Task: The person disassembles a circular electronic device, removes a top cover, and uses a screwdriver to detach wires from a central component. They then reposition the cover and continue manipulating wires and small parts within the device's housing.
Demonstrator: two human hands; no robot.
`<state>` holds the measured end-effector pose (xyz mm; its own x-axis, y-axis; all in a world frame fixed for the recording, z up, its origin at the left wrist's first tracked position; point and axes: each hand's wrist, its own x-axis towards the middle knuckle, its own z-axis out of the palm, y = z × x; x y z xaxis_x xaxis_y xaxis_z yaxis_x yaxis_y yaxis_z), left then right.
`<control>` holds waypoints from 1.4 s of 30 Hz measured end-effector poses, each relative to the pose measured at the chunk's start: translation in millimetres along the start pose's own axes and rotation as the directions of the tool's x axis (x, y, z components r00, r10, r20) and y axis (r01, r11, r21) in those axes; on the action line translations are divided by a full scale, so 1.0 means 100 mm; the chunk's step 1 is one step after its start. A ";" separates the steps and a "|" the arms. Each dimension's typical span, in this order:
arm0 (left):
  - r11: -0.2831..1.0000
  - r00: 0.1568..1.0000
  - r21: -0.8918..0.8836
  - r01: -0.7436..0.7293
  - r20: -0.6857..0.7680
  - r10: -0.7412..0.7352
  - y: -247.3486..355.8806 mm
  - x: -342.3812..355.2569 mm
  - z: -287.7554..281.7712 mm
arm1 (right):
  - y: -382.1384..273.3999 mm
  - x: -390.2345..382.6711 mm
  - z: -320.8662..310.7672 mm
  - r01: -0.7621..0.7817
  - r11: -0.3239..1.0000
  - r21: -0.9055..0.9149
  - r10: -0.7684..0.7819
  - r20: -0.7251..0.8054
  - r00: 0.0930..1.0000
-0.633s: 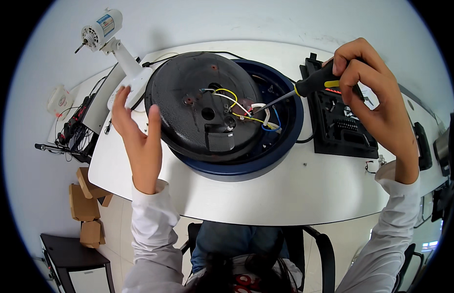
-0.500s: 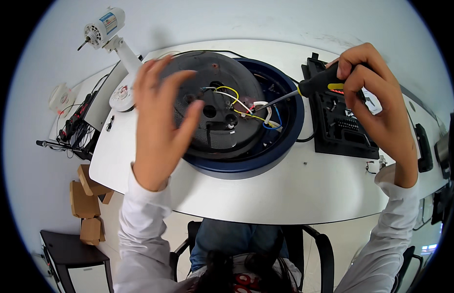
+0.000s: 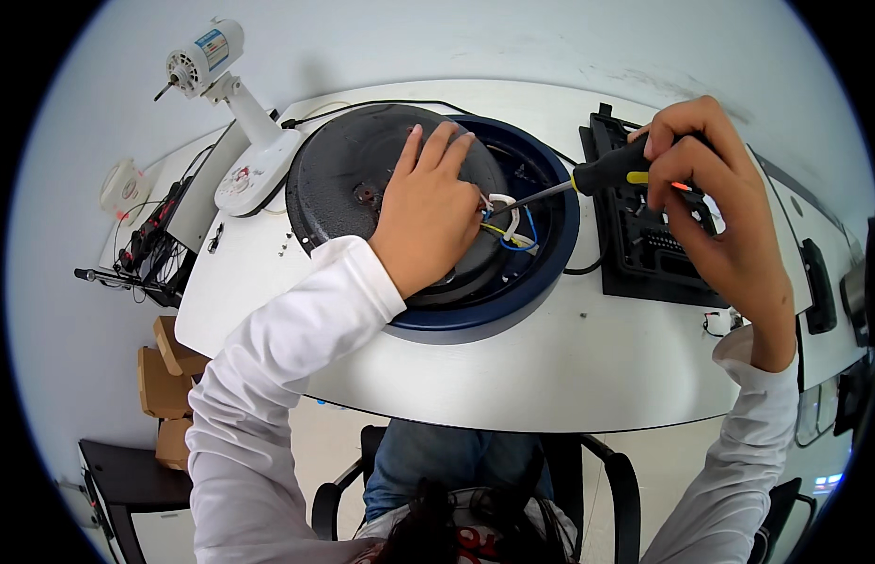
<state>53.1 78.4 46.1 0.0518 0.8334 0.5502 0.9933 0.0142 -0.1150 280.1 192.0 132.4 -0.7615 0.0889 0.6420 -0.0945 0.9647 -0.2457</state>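
Note:
A black round metal plate point(image 3: 338, 155) rests tilted inside a dark blue round housing point(image 3: 556, 273) on the white table. My left hand point(image 3: 430, 221) lies on the plate, its fingers stretched out; the thumb side is close to the wires and partly hidden. White, yellow and blue wires point(image 3: 520, 242) come out at the plate's right edge. My right hand point(image 3: 715, 179) grips a screwdriver point(image 3: 608, 171) by its black and yellow handle. Its metal shaft points left and down, and the tip is at the wires beside my left hand.
An open black tool case point(image 3: 658, 273) with bits lies to the right. At the back left stands a white fan motor on its base point(image 3: 259, 169). Small screws point(image 3: 285, 246) lie left of the plate. A black cable point(image 3: 400, 101) runs behind the housing. Cardboard boxes point(image 3: 163, 381) sit below left.
My left hand has moved right and come down onto the black plate, covering part of the wires. The screwdriver in my right hand stays at nearly the same spot.

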 end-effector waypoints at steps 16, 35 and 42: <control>0.994 0.998 -0.098 0.051 0.045 -0.047 -0.11 0.01 0.08 | -0.13 0.02 -0.20 -0.572 0.785 -0.239 0.614 0.184 0.767; 0.989 0.996 -0.137 0.056 0.076 -0.046 -0.09 0.05 0.08 | 0.02 -0.16 -0.14 -0.090 0.993 -0.079 0.095 0.065 0.993; 0.992 0.997 -0.107 0.059 0.054 -0.054 -0.08 0.03 0.10 | -0.06 -0.13 -0.14 -0.315 0.906 -0.283 0.359 0.121 0.925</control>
<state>44.2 85.9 40.3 -0.0075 0.8603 0.5098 1.0000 0.0044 0.0072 299.0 188.4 135.7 -0.8162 0.3990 0.4179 0.3356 0.9162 -0.2192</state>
